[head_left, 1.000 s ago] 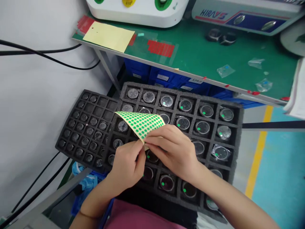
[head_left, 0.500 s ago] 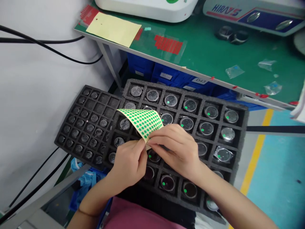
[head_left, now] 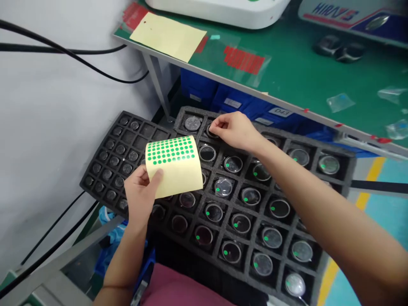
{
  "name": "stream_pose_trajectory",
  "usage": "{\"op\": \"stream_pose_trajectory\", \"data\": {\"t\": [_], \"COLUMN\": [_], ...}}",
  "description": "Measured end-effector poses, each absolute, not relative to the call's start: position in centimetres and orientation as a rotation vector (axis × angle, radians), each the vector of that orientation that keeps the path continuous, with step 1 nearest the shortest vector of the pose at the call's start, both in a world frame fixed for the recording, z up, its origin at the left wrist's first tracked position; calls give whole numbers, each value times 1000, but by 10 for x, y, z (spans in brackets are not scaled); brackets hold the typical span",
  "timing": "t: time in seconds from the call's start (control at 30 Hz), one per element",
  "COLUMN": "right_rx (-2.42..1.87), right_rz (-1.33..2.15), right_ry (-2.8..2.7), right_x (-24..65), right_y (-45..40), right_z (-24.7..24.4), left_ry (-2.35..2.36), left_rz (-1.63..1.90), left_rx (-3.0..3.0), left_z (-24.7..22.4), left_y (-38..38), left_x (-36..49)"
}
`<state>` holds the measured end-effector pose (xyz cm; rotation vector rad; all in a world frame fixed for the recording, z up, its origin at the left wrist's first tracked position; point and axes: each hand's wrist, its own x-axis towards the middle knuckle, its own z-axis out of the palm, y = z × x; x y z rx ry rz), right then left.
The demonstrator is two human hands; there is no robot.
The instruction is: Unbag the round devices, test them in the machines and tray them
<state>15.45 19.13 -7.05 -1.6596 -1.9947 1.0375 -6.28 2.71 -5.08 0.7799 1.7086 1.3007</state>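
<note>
My left hand [head_left: 142, 191] grips a curved cream sheet of green dot stickers [head_left: 175, 170], thumb on the front. Part of the sheet's lower area is bare of dots. My right hand [head_left: 234, 129] is in a pinch over a round disc [head_left: 212, 128] in the back row of the large foam tray [head_left: 219, 231]; whatever lies between the fingertips is hidden. Round, glass-like discs sit one per compartment, and many, such as the disc [head_left: 240, 223] near the middle, carry a green dot. The back-left disc [head_left: 193, 123] shows no dot.
A smaller foam tray [head_left: 132, 140] with small round pieces adjoins on the left. Behind stands a green-topped bench [head_left: 287, 76] with red sticker strips [head_left: 244, 59], a cream sheet [head_left: 167, 36] and plastic scraps. Blue bins [head_left: 234, 95] are under it. Black cables [head_left: 79, 53] hang at left.
My hands have parted. The right hand moved from the sheet to a disc in the back row; the left swung the sheet left and turned it. The view has shifted slightly.
</note>
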Motion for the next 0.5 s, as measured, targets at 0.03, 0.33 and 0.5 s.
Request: {"op": "stream_pose_trajectory", "data": {"t": [0.03, 0.33, 0.5], "right_rx": [-1676, -1910, -1735], "right_rz": [1023, 929, 870], "right_ry": [-2019, -1990, -1734], "right_x": [153, 142, 142], "right_y": [190, 200, 175], "right_z": [-70, -71, -59], "left_ry": [1696, 1639, 1600], "left_rz": [1299, 1112, 1065], "left_rx": [776, 869, 1036], "left_z": [-52, -47, -42], "left_y": [27, 28, 19], "left_x": [-62, -48, -44]}}
